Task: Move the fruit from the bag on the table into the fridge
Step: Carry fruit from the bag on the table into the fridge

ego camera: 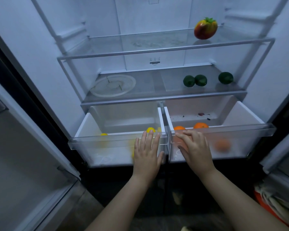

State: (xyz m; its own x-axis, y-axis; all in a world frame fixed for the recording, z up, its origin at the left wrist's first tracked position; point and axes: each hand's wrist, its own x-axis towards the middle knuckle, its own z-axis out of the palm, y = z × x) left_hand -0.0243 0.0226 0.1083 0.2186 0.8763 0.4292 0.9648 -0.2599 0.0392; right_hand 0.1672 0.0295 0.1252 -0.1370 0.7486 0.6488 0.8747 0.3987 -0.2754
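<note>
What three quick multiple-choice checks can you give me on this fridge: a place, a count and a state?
1. Where does the red-and-yellow fruit lie? A) top shelf B) a door bin C) the floor
2. How many dark green fruits lie on the middle shelf? A) two B) three C) five
3. How do the left drawer and right drawer stand? A) both pulled out B) both pushed in C) one out, one in
Answers: 1 A, it rests on the top shelf, at the right. 2 B, a pair close together and one apart. 3 A, both fronts stand forward, left hand flat on one, right hand on the other.
</note>
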